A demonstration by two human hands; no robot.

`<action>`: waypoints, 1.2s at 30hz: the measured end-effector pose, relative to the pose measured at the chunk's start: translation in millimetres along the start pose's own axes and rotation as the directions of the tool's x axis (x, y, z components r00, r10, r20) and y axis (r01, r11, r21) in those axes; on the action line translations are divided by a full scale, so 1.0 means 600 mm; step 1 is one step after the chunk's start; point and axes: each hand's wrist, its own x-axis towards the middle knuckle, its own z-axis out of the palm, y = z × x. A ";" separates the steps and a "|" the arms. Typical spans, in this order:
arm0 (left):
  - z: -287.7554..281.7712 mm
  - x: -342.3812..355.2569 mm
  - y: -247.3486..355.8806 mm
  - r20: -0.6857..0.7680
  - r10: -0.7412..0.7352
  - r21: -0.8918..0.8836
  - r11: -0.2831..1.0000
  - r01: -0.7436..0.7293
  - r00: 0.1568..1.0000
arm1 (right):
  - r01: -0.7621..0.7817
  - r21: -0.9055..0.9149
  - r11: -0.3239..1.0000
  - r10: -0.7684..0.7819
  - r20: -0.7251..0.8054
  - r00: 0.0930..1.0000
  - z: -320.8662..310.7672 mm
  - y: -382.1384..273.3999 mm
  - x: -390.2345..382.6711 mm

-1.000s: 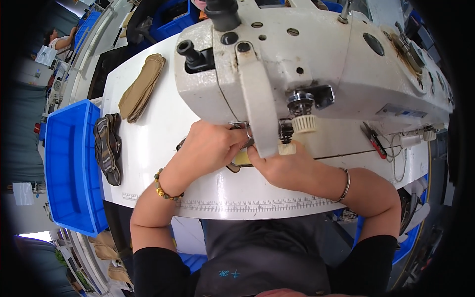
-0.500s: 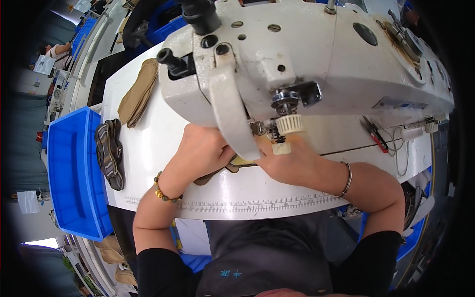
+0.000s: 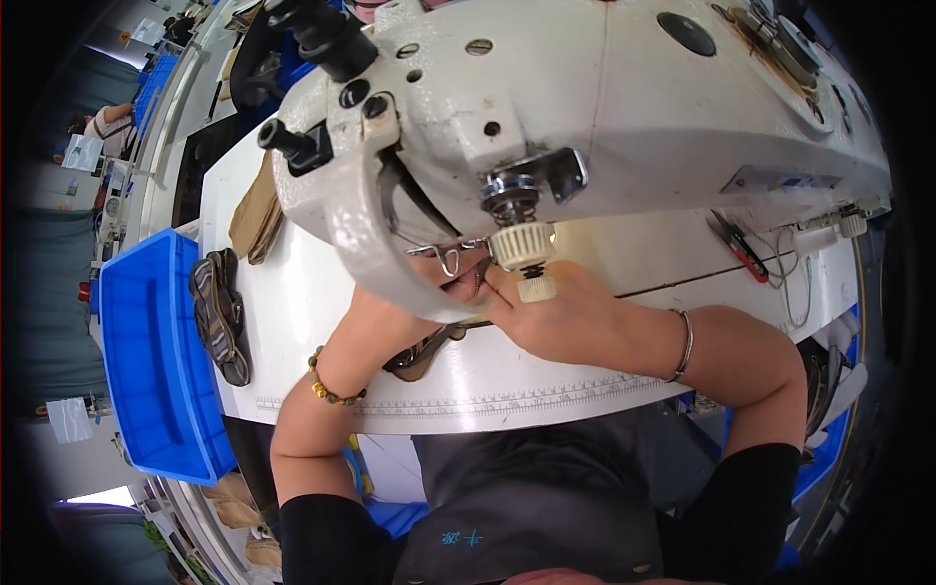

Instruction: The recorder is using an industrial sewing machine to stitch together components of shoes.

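Observation:
Both hands meet under the head of a white sewing machine [image 3: 604,117], close to its needle area. My left hand [image 3: 390,317], wrist in a beaded bracelet, is partly behind the machine's curved white guard [image 3: 351,234]; its fingers are closed together. My right hand [image 3: 551,317], with a silver bangle on the wrist, has its fingers bent and pressed against the left fingertips, below the cream tension knobs [image 3: 522,246]. Between and under the hands lies a brown, dark-edged fabric piece [image 3: 421,361], which both hold. The needle and most of the piece are hidden.
A stack of tan fabric pieces [image 3: 256,219] and dark striped pieces [image 3: 218,312] lie on the table's left. Beside them stands a blue bin [image 3: 161,361]. Red-handled thread snips [image 3: 738,249] lie at right. A ruler scale [image 3: 507,402] runs along the front edge. Another person [image 3: 112,122] sits far left.
The view has shifted, so the machine head appears further left and larger. My hands have drawn closer together, and more of the brown piece shows below the left hand.

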 end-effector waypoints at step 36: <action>-0.007 -0.015 -0.030 0.006 -0.289 -0.124 0.950 0.288 0.957 | -0.075 0.060 0.995 0.079 -0.054 0.995 0.003 0.014 0.004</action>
